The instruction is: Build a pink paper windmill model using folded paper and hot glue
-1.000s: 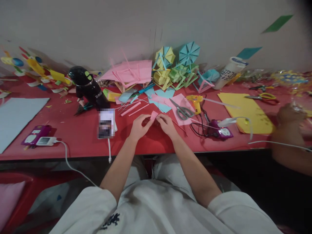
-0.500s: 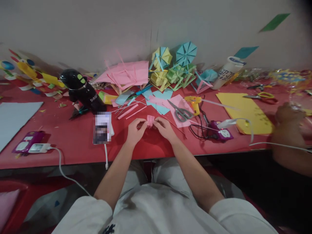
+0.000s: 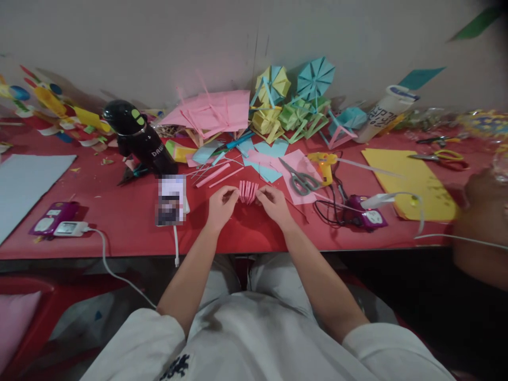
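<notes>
A small piece of pink pleated paper (image 3: 248, 191) is stretched between my two hands above the red table (image 3: 254, 230). My left hand (image 3: 223, 206) pinches its left end between thumb and fingers. At the opposite end, my right hand (image 3: 273, 205) grips it the same way. The folds stand apart like an accordion. Beyond my hands lie rolled pink paper sticks (image 3: 213, 175) and thin strips. Grey-handled scissors (image 3: 302, 181) rest on a pink sheet (image 3: 297, 159) to the right, beside a yellow glue gun (image 3: 323, 166).
Folded paper umbrellas (image 3: 315, 79) lean against the wall. A black bottle (image 3: 148, 145) and a phone (image 3: 171, 201) stand and lie on the left. Right are a purple power strip (image 3: 371, 214), cables, yellow sheets (image 3: 413, 185), a white tumbler (image 3: 384, 114) and another person's arm (image 3: 482, 227).
My hands have moved slightly apart, and the pink pleated paper has spread wider, with gaps opening between its folds. The view has shifted a little; the other person's arm has moved at right.
</notes>
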Action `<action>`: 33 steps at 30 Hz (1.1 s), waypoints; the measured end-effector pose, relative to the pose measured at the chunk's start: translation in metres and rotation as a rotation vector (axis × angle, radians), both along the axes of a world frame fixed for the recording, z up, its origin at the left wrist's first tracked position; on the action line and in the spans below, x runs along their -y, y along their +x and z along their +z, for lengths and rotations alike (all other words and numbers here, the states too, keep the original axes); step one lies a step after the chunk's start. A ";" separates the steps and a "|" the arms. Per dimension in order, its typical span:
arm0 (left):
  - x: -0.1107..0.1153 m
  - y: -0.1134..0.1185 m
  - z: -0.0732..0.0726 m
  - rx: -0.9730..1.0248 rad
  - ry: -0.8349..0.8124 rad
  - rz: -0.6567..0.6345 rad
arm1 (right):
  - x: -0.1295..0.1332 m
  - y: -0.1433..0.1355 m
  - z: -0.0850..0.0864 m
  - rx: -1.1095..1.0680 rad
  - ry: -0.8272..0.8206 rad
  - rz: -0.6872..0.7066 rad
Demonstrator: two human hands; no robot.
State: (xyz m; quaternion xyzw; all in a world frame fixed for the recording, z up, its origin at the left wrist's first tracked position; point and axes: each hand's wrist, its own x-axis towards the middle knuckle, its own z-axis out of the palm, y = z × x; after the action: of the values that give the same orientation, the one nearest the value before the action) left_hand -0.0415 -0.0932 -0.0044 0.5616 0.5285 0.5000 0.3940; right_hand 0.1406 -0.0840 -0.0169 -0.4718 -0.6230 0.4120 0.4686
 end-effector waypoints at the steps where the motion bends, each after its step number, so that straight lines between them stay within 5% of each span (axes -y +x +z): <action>1: 0.000 -0.001 0.000 0.005 -0.009 0.008 | 0.000 0.001 0.000 0.000 0.004 -0.017; 23: 0.001 -0.011 -0.010 0.097 -0.077 0.081 | -0.003 0.021 -0.006 -0.015 0.009 -0.138; 33: 0.007 -0.010 -0.007 -0.032 -0.001 -0.001 | -0.010 0.019 0.000 -0.146 -0.085 -0.121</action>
State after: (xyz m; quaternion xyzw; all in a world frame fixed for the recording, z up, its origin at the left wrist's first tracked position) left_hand -0.0512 -0.1002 -0.0116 0.5695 0.5347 0.4905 0.3862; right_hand 0.1598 -0.0740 -0.0167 -0.4968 -0.5393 0.4424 0.5163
